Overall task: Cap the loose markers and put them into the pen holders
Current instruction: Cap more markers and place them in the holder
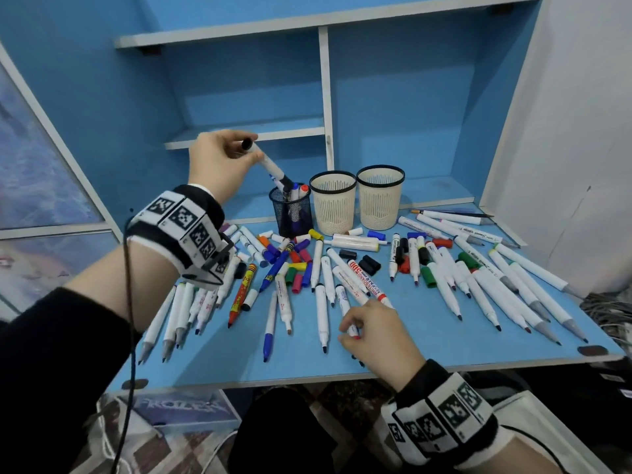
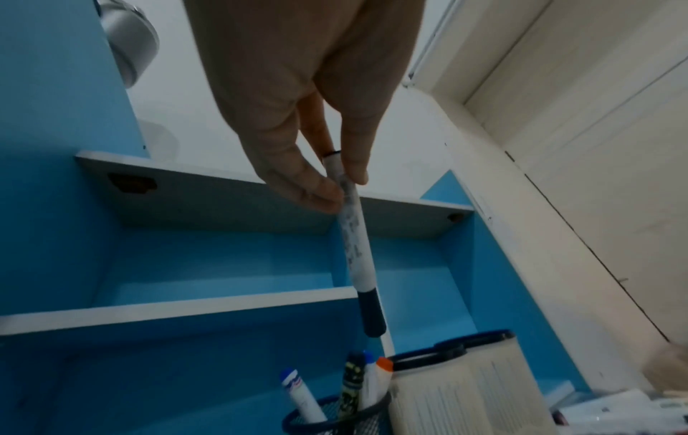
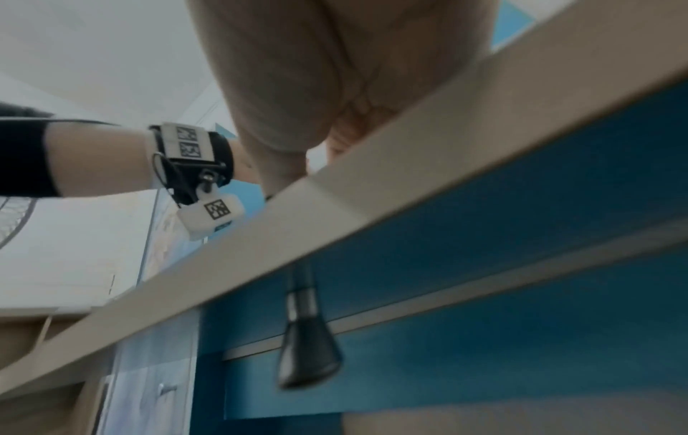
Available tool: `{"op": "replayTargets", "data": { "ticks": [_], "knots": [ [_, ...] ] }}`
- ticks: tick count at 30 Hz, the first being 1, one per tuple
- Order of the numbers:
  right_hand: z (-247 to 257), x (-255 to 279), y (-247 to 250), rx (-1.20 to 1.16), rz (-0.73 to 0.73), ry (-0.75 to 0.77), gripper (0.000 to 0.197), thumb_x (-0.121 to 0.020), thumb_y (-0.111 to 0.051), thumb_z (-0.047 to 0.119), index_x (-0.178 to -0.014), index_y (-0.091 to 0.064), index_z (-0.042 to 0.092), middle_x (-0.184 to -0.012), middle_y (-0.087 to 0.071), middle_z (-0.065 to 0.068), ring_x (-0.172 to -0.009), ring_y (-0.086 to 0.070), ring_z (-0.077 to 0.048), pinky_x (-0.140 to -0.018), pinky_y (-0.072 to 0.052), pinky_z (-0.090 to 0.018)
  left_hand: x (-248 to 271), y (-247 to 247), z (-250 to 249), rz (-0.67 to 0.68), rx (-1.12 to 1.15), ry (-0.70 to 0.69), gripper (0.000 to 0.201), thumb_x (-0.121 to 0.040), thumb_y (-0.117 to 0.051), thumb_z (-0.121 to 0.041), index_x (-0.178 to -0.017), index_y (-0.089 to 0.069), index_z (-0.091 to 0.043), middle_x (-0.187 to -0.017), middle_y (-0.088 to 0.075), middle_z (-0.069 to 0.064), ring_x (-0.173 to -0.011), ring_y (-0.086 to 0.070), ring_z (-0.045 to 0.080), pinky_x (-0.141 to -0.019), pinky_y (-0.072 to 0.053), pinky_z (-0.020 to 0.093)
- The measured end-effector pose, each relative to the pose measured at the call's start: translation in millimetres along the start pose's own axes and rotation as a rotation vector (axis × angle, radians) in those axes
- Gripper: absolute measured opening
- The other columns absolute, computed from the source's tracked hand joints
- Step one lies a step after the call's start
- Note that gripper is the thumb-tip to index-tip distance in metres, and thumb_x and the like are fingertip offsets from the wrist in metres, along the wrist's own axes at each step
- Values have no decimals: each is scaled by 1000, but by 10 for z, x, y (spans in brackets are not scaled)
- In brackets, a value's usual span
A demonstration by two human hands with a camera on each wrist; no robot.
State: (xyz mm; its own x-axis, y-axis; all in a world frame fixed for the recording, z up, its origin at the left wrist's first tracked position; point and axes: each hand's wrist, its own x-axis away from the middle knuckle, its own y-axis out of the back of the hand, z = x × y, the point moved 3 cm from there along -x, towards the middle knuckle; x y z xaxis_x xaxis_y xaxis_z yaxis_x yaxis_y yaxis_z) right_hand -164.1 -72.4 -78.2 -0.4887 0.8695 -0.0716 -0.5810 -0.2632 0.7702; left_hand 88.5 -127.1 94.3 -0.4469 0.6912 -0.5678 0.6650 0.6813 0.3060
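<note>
My left hand [image 1: 239, 150] [image 2: 335, 182] pinches the top end of a white marker with a dark cap [image 1: 272, 167] [image 2: 355, 244], cap pointing down, just above the dark mesh pen holder [image 1: 295, 213] [image 2: 335, 418], which holds several capped markers. Two cream pen holders [image 1: 333, 200] [image 1: 379, 196] stand to its right. Many loose markers and caps [image 1: 342, 268] lie spread over the blue desk [image 1: 410, 340]. Near the front edge my right hand [image 1: 362, 328] pinches a white marker [image 1: 345, 302] that lies on the desk. In the right wrist view the desk edge [image 3: 335, 229] hides the fingers.
Blue shelving with white edges [image 1: 325, 97] rises behind the holders. A white wall panel [image 1: 564, 165] stands on the right. A cable [image 1: 128, 302] hangs from my left wrist band. Loose wires [image 1: 608, 313] lie past the desk's right edge.
</note>
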Motion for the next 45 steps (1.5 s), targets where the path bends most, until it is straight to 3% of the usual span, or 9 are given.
{"op": "replayTargets", "data": {
  "ticks": [4, 10, 17, 22, 28, 31, 35, 41, 45],
  "knots": [
    [-33, -35, 72, -102, 52, -22, 22, -81, -63, 10, -99, -59, 22, -80, -49, 0, -59, -47, -10, -53, -39, -12, -172, -141, 106, 23, -100, -27, 24, -82, -69, -11, -105, -70, -16, -91, -64, 1, -76, -57, 9, -69, -46, 6],
    [-247, -46, 188, -747, 11, -132, 38, -79, -71, 2, -108, -60, 24, -78, -60, -8, -65, -58, -17, -61, -48, -21, -351, -337, 266, 66, -179, -21, 28, -83, -66, -8, -111, -65, -12, -91, -63, 3, -78, -57, 12, -80, -50, 22],
    [-432, -148, 348, -1616, 31, -154, 62, -58, -78, 11, -118, -61, 10, -89, -64, -17, -59, -60, -18, -57, -55, -25, -413, -535, 410, 116, -334, 23, 21, -84, -66, -9, -104, -68, -1, -96, -67, 10, -85, -60, 17, -74, -46, 18],
    [-576, -302, 380, -1694, 15, -101, 76, -44, -95, 19, -115, -66, 16, -82, -60, -9, -66, -59, -18, -62, -56, -27, -415, -689, 529, 204, -455, 66, 22, -83, -68, -7, -103, -70, -1, -106, -69, 13, -102, -63, 24, -91, -46, 26],
    [-694, -422, 400, -1897, 5, -55, 67, -45, -95, 16, -108, -70, 16, -92, -65, -5, -70, -61, -15, -63, -55, -24, -375, -792, 712, 324, -592, 149, 29, -84, -62, -8, -111, -68, -5, -115, -66, 16, -107, -61, 27, -93, -47, 28],
    [-707, -451, 386, -1906, -2, -39, 72, -47, -94, 16, -113, -67, 14, -92, -66, -5, -71, -61, -14, -65, -55, -24, -277, -869, 638, 284, -557, 50, 37, -86, -54, -6, -122, -62, -10, -128, -59, 13, -119, -53, 27, -100, -42, 32],
    [-717, -479, 372, -1904, -16, -29, 86, -47, -94, 14, -124, -57, 10, -90, -66, -7, -74, -63, -15, -66, -56, -25, 33, -1075, 407, 264, -494, -179, 33, -84, -56, -5, -116, -63, -10, -119, -60, 11, -117, -50, 26, -100, -38, 33],
    [-726, -489, 354, -1896, -55, -39, 83, -39, -95, 12, -114, -60, 9, -92, -68, -9, -80, -70, -20, -64, -57, -28, 470, -1542, 488, 793, -592, -127, 31, -86, -60, -8, -116, -64, -9, -119, -64, 7, -111, -58, 18, -92, -40, 19],
    [-737, -505, 338, -1856, -81, -63, 83, -34, -96, 14, -109, -61, 10, -92, -69, -9, -83, -70, -21, -67, -57, -29, 510, -1723, 520, 1005, -696, -86, 28, -86, -65, -17, -112, -67, -7, -117, -64, 6, -105, -59, 17, -86, -43, 19]
  ]
}}
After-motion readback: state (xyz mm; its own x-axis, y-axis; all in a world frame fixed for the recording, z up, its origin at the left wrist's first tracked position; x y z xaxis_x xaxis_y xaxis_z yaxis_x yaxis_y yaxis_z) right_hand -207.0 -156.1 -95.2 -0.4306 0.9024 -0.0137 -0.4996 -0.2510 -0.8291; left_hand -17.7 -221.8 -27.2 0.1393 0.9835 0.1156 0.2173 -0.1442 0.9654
